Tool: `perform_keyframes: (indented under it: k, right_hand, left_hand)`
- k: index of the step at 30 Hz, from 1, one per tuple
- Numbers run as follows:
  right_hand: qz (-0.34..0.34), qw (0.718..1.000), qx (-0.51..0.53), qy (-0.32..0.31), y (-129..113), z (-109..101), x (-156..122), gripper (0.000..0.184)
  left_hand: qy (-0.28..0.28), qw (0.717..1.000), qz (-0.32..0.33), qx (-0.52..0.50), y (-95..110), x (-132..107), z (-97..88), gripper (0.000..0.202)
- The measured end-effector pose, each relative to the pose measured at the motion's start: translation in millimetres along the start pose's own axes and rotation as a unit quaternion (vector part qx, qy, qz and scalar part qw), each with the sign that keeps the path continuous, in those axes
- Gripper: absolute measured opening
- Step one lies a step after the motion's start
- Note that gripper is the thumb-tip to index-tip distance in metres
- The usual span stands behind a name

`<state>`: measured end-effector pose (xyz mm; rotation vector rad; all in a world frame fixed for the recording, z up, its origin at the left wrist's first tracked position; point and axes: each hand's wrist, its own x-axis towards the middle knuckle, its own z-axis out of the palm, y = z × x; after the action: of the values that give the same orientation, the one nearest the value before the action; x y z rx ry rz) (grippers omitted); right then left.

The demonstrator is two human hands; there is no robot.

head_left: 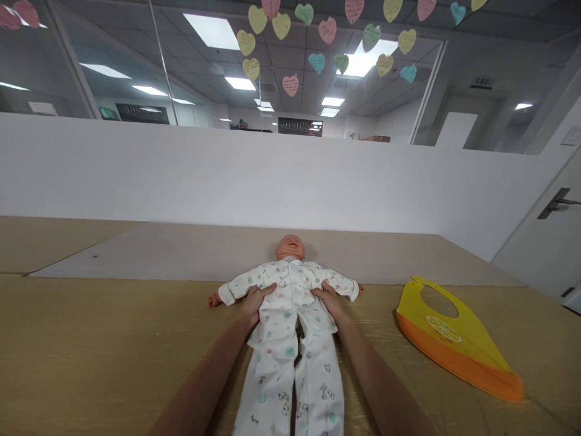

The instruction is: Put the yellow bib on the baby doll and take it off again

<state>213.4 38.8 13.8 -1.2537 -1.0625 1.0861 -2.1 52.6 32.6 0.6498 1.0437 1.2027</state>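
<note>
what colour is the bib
The bib is yellow with an orange lower part, seen in the head view.

To the right of your fingers (269, 290), you can see a yellow-and-orange bib (458, 344) on the table (113, 339); beyond the fingers — a white wall (290, 178), and above it, heart-shaped notes (327, 30) on the glass (204, 85).

Ceiling panels (211, 31) glare a blown-out white through the glass (354, 112) above the doll (284, 303), while the counter (127, 333) around it sits in dim, even light, with darker shadow between the doll's legs (318, 375). Wide-angle stretch slants the door (544, 242) far right of the doll, and writing on the heart-shaped notes (327, 30) overhead is too soft to read.
</note>
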Motion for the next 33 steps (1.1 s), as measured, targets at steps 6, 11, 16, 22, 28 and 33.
perform_keyframes:
  k: [6, 11, 16, 22, 28, 33]
  right_hand:
    - [-0.002, 1.000, 0.007, 0.005, -0.4, 1.2, -1.2, 0.023]
    - [-0.007, 1.000, -0.004, 0.018, -1.8, 1.7, -1.7, 0.023]
    - [-0.013, 0.999, -0.038, 0.036, -10.2, 6.3, -9.1, 0.016]
    - [-0.084, 0.994, -0.056, 0.042, -3.5, 16.3, -9.3, 0.017]
    - [-0.127, 0.983, -0.116, 0.065, 11.2, 17.2, -5.3, 0.021]
    - [-0.153, 0.960, -0.215, 0.097, 13.9, 14.5, -6.2, 0.025]
  left_hand:
    - [0.008, 1.000, -0.001, 0.005, -1.1, 1.1, -1.6, 0.052]
    - [0.000, 1.000, 0.009, 0.009, -2.4, 3.5, -3.1, 0.048]
    - [-0.041, 0.999, 0.014, 0.006, -1.5, 4.4, -2.1, 0.038]
    - [-0.015, 0.999, 0.037, 0.014, -2.6, 9.2, -5.0, 0.045]
    - [-0.064, 0.997, 0.025, 0.039, 1.3, 7.1, -6.1, 0.038]
    - [0.007, 0.994, 0.039, 0.105, 7.0, 0.6, -3.4, 0.039]
